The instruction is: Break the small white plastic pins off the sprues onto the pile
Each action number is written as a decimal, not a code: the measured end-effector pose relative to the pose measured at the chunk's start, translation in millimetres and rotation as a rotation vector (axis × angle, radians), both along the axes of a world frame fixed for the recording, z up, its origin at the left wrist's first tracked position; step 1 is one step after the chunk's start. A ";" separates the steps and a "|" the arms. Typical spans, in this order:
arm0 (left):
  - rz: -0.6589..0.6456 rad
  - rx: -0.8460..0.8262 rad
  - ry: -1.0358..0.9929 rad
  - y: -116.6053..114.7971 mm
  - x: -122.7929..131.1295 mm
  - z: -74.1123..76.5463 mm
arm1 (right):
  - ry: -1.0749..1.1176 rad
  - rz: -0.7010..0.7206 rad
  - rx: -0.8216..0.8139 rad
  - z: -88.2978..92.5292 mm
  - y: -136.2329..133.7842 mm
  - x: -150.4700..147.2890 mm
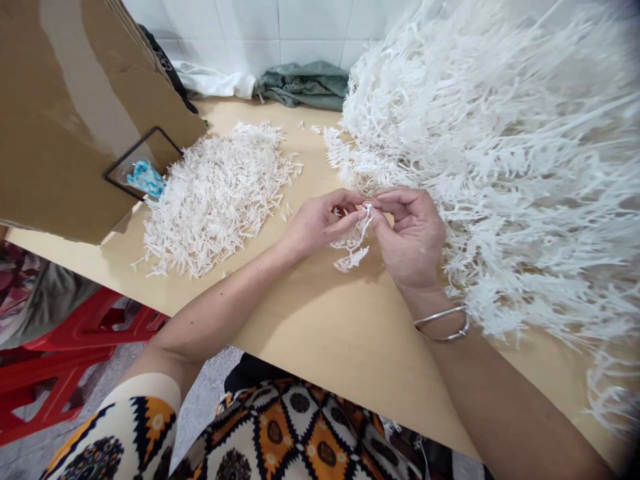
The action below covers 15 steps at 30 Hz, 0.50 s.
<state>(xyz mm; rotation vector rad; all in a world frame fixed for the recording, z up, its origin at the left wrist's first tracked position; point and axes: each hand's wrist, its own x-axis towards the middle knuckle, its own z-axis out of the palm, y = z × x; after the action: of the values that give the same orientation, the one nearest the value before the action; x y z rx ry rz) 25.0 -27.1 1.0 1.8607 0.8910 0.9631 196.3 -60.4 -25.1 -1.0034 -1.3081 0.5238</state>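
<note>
Because the small white branched piece of plastic-looking material [353,257] is pinched only at its upper end, it could slip away or snap at a thin arm, the likely causes being a loose hold or too sharp a tug. Your silver metal bangle [445,327] sits beside the large tangled heap of white branching strands [510,180], so a sweep of that wrist might snag them and drag some across the pale wood-coloured bench [320,320]. A dropped bit might also scatter near the low loose pile of short white pieces [215,193]. As for the hold, the thumb and fingers of your left hand [320,223] and right hand [415,240] meet tip to tip around the piece's top; the rest hangs below, between both hands, though you cannot tell whether its lower end touches the bench.
</note>
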 end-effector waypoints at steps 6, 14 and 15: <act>-0.121 -0.406 -0.212 3.3 2.4 -9.7 | -0.187 -0.137 0.042 3.8 -1.7 2.4; 0.126 -0.467 -0.386 -2.7 5.3 0.2 | -0.251 -0.084 -0.027 21.8 -22.0 -13.2; 0.134 -0.481 -0.397 -2.6 5.5 0.4 | -0.242 -0.054 -0.054 20.0 -22.5 -16.0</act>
<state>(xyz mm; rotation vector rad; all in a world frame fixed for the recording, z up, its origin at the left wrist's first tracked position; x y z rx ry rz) 30.5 -29.7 1.5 1.1668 0.9100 1.0430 180.3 -82.9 -5.1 -1.1709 -1.4822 0.4078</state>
